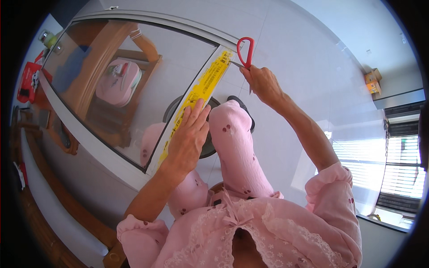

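Yellow strip (208, 80) on the white frame (109, 156), partly hidden under the flat left hand (187, 138), slants up rightward; the right hand (267, 85) clenches splayed scissors (249, 60), second loop hidden, one blade toward its top.

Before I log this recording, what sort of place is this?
Probably a room in a home, though I cannot tell which one: the wooden furniture along the left, the pale tiled floor and the slatted blinds at the right suggest it.
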### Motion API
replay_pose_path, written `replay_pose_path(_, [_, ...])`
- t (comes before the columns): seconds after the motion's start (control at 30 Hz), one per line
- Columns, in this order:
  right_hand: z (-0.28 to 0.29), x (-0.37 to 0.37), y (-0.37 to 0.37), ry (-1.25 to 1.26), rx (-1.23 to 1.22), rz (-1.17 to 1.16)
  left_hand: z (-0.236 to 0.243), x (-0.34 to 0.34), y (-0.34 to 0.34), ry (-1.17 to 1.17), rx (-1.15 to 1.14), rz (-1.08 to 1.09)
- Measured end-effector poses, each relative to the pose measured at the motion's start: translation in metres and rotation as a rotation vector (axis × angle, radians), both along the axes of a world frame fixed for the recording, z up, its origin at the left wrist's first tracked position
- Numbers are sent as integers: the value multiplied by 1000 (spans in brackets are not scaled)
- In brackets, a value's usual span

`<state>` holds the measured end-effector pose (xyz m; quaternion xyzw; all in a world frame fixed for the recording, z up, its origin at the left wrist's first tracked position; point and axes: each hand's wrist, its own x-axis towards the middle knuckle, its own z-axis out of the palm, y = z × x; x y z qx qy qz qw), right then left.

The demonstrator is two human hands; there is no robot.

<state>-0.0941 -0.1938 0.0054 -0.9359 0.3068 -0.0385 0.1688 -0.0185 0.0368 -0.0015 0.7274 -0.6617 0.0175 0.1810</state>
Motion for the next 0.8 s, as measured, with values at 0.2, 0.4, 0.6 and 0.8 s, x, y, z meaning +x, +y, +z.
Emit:
replay_pose_path(0.2, [-8, 2, 1, -64, -28, 7, -4, 1, 0, 5, -9, 4])
replay_pose_path(0.4, [-6, 10, 0, -99, 24, -12, -4, 0, 0, 2, -21, 2])
replay_pose_path(0.6, [-8, 0, 5, -95, -31, 40, -5, 3, 0, -30, 5, -7])
replay_pose_path(0.8, [-13, 6, -4, -106, -65, -24, -4, 1, -1, 23, -40, -4])
